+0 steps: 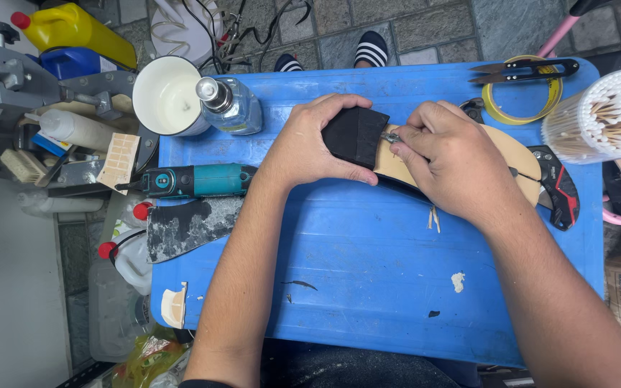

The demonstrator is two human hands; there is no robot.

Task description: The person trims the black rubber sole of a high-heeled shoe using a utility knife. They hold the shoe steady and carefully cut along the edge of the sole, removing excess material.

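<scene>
Two hands are occupied on the blue counter (368, 302): the left hand (310, 144) is closed over a black piece (353, 135) on the tan insole (519, 162), which should be pinned firmly while the right hand (443, 158), pinching a small metal tool (391, 136), is worked slowly.

- Blue plastic table (368, 287): scuffed, dull, flecked with scraps.
- On it, under the left hand (310, 144), a black pad (353, 133): matt, felt-like.
- Beside the pad, a tan insole (512, 154): smooth, matt, leather-like.
- Right hand (447, 162) pinches a small shiny metal tool (391, 136).
- At the table's far left corner, a clear bottle (233, 108): glossy.
- Left edge, a teal rotary tool (195, 181): smooth plastic.
</scene>
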